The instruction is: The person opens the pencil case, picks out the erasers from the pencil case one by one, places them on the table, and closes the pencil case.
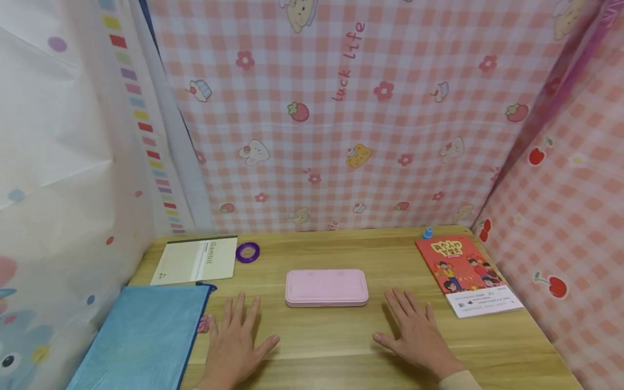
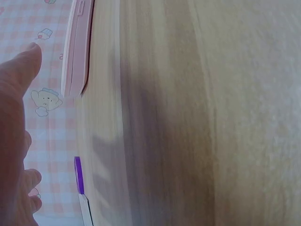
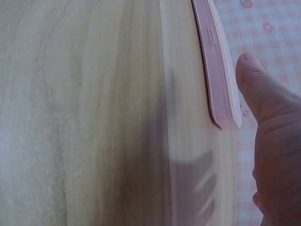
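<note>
A pink pencil case (image 1: 326,287) with rounded corners lies closed on the wooden table, between and a little beyond the two hands. To its lower left, my left hand (image 1: 235,341) is held palm down with fingers spread, and nothing is in it. My right hand (image 1: 414,335) mirrors it at the lower right, also with spread fingers and holding nothing. Both wrist views show shadows of the hands on the tabletop. The case's front side appears in the left wrist view (image 2: 79,47) and, with its small clasp, in the right wrist view.
At the left lie a blue zip pouch (image 1: 141,336), a cream notebook (image 1: 197,261), a purple tape roll (image 1: 247,252) and a small pink item (image 1: 203,324). A red booklet (image 1: 460,271) and a small blue object (image 1: 427,233) are at the right. Patterned cloths surround the table.
</note>
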Demonstrator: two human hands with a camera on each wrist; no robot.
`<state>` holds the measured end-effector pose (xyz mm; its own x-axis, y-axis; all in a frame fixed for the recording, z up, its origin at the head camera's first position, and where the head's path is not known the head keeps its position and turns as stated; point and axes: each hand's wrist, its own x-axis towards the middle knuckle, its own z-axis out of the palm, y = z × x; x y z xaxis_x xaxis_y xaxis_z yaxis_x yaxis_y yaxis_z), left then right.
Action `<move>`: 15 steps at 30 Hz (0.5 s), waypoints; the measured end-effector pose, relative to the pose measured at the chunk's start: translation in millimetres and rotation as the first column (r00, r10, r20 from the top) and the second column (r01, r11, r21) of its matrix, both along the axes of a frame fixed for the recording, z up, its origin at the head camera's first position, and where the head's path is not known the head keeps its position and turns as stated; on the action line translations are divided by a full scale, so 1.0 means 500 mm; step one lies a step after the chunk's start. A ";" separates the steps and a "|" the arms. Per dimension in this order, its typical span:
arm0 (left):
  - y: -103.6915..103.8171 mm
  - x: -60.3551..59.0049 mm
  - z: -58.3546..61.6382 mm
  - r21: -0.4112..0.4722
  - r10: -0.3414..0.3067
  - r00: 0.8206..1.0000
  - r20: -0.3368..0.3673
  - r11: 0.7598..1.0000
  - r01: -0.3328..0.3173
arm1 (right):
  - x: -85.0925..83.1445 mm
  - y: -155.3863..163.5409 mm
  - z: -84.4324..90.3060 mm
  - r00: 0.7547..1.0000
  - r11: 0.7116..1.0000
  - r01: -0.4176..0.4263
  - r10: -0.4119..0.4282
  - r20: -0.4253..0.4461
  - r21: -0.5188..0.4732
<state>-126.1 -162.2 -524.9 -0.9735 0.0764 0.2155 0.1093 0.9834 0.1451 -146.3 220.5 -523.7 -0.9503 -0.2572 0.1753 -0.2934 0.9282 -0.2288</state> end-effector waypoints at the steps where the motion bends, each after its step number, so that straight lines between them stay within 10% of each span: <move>1: -0.001 0.000 -0.001 -0.001 0.002 1.000 0.003 1.000 -0.002 | -0.001 -0.001 0.000 1.000 1.000 -0.001 0.001 0.004 0.000; 15: 0.008 -0.007 0.006 0.009 -0.071 0.997 -0.017 0.997 0.071 | -0.014 -0.026 0.014 0.998 0.998 -0.057 0.057 -0.009 -0.020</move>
<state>-129.8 -158.4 -521.9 -0.9620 0.1428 0.2326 0.1809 0.9717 0.1516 -153.4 207.5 -516.6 -0.9327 -0.3070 0.1892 -0.3475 0.9053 -0.2441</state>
